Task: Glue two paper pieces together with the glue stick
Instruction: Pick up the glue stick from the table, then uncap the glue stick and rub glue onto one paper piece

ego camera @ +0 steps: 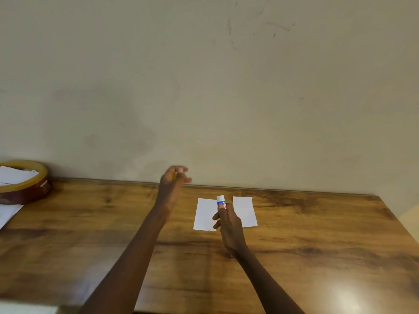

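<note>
Two white paper pieces lie side by side on the wooden table: the left paper (204,214) and the right paper (246,211). My right hand (227,225) hovers between them, gripping a white and blue glue stick (221,200) that points up and away, its tip uncovered. My left hand (174,180) is raised near the table's far edge, left of the papers, blurred, its fingers closed on a small yellowish thing that looks like the cap (174,176).
A round tin (34,189) with a yellow rim, holding white paper scraps, stands at the far left by the wall. A white sheet (6,214) lies in front of it. The wooden table (317,245) ends at the wall behind and slants off at the right.
</note>
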The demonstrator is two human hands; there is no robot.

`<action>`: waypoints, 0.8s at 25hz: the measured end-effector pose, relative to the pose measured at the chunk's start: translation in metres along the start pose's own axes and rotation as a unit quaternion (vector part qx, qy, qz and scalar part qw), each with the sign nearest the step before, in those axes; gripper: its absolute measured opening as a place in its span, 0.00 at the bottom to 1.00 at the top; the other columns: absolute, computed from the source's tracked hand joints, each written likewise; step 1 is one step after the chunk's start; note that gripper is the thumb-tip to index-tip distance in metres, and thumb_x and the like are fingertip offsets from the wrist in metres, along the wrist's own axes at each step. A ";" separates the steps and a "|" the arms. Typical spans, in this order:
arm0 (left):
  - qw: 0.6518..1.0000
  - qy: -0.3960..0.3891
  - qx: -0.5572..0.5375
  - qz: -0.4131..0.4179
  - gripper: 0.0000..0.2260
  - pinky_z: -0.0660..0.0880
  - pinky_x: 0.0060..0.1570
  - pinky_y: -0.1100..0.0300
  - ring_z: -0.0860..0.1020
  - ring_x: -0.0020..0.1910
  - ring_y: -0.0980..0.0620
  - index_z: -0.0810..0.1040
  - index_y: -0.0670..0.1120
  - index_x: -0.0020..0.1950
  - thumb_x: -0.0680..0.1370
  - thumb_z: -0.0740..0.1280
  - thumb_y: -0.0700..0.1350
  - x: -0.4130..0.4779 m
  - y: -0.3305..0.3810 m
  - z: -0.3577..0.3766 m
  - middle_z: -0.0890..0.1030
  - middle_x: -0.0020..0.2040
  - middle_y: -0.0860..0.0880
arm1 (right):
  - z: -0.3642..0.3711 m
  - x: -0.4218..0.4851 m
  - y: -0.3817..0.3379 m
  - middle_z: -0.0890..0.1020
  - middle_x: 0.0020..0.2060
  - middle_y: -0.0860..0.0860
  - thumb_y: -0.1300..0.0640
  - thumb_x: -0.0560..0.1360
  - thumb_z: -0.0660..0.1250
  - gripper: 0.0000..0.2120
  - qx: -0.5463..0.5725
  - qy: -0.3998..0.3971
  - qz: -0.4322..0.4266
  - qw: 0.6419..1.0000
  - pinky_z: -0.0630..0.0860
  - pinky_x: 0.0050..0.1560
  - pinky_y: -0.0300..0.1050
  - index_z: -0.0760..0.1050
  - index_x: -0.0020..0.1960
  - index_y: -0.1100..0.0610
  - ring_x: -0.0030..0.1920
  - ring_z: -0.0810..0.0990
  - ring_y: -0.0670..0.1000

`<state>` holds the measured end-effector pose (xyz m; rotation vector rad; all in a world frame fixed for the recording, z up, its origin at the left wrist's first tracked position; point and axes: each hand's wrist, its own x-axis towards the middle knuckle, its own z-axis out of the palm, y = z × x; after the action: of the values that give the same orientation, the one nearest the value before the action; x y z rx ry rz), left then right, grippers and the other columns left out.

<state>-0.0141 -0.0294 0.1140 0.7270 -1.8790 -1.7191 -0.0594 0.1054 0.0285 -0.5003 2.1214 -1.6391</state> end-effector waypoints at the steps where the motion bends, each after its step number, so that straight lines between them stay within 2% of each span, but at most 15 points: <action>1: 0.999 0.013 0.026 -0.018 0.06 0.68 0.42 0.60 0.76 0.44 0.49 0.72 0.44 0.49 0.78 0.57 0.44 -0.005 -0.013 0.000 0.77 0.42 0.43 | 0.006 0.005 0.009 0.76 0.50 0.56 0.48 0.76 0.55 0.18 -0.069 -0.006 0.010 0.998 0.74 0.42 0.37 0.64 0.59 0.59 0.45 0.77 0.50; 3: 0.996 0.036 0.063 -0.048 0.04 0.68 0.39 0.64 0.76 0.45 0.48 0.72 0.45 0.47 0.77 0.59 0.44 -0.014 -0.031 0.000 0.78 0.43 0.42 | 0.017 0.016 0.028 0.72 0.63 0.57 0.45 0.75 0.59 0.25 -0.232 -0.023 0.023 0.972 0.72 0.55 0.46 0.59 0.65 0.58 0.60 0.73 0.54; 5: 0.993 0.045 0.075 -0.073 0.02 0.68 0.38 0.66 0.76 0.44 0.48 0.72 0.46 0.46 0.77 0.61 0.43 -0.021 -0.048 0.000 0.79 0.41 0.44 | 0.027 0.025 0.043 0.68 0.68 0.56 0.48 0.74 0.62 0.27 -0.327 -0.029 0.020 0.944 0.66 0.64 0.51 0.56 0.68 0.58 0.67 0.67 0.55; 9: 0.989 0.047 0.101 -0.102 0.05 0.66 0.35 0.68 0.74 0.39 0.57 0.74 0.43 0.49 0.76 0.62 0.41 -0.027 -0.070 -0.006 0.78 0.42 0.45 | 0.026 0.032 0.067 0.67 0.69 0.54 0.57 0.74 0.64 0.26 -0.379 -0.045 -0.002 0.924 0.57 0.70 0.56 0.55 0.68 0.54 0.69 0.64 0.54; 12: 0.986 0.059 0.105 -0.114 0.03 0.65 0.35 0.68 0.74 0.39 0.54 0.74 0.45 0.48 0.76 0.62 0.42 -0.026 -0.075 -0.007 0.79 0.40 0.44 | 0.007 0.030 0.074 0.67 0.70 0.53 0.59 0.74 0.62 0.24 -0.422 -0.074 -0.023 0.903 0.47 0.72 0.59 0.57 0.67 0.53 0.70 0.64 0.53; 14: 0.986 0.058 0.104 -0.117 0.02 0.64 0.34 0.68 0.74 0.38 0.56 0.73 0.47 0.47 0.76 0.61 0.42 -0.026 -0.074 -0.004 0.79 0.39 0.44 | -0.006 0.030 0.072 0.67 0.70 0.52 0.60 0.74 0.62 0.23 -0.439 -0.091 -0.034 0.893 0.42 0.72 0.59 0.59 0.66 0.52 0.70 0.64 0.53; 17: 0.986 0.052 0.107 -0.114 0.04 0.65 0.34 0.68 0.73 0.37 0.58 0.74 0.45 0.49 0.77 0.61 0.43 -0.026 -0.071 -0.001 0.80 0.40 0.43 | -0.023 0.027 0.069 0.68 0.69 0.51 0.60 0.73 0.64 0.22 -0.456 -0.114 -0.045 0.882 0.41 0.72 0.58 0.61 0.64 0.51 0.68 0.66 0.52; 20: 0.987 0.047 0.108 -0.108 0.07 0.65 0.35 0.67 0.74 0.37 0.58 0.74 0.43 0.51 0.77 0.61 0.43 -0.028 -0.065 0.002 0.80 0.41 0.43 | -0.028 0.018 0.070 0.68 0.68 0.52 0.58 0.73 0.64 0.22 -0.439 -0.119 -0.035 0.890 0.47 0.72 0.57 0.61 0.64 0.52 0.67 0.67 0.53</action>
<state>0.0091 -0.0136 0.0493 1.1132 -1.9999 -1.5887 -0.0919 0.1358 -0.0346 -0.9820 2.5650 -0.4974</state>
